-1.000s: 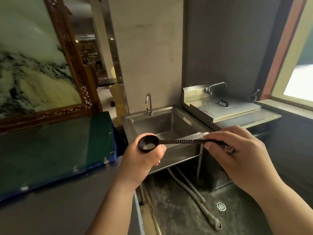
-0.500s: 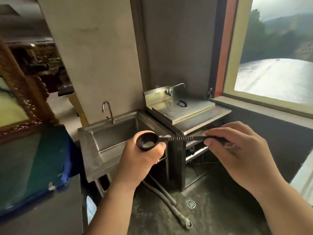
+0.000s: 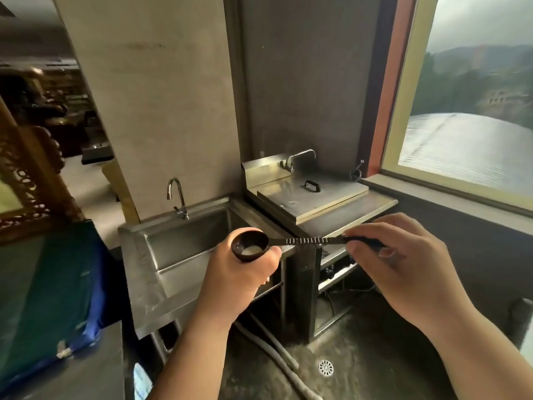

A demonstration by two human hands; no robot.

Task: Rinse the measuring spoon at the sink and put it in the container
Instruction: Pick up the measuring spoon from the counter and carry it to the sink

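The black measuring spoon (image 3: 288,243) is held level in the air, in front of the steel sink (image 3: 184,243); its round bowl points to 9 o'clock and its ridged handle runs to 3 o'clock; a little pale stuff sits in the bowl; the left hand (image 3: 239,278) is curled under the bowl, with its fingers closed around it; the right hand (image 3: 403,264) pinches the end of the handle between thumb and fingers; a curved tap (image 3: 177,194) stands at the back of the sink, at 11 o'clock from the spoon; a flat steel lid (image 3: 311,194) with a black handle lies on the unit at 1 o'clock; a round floor drain (image 3: 326,368) is at 5 o'clock.
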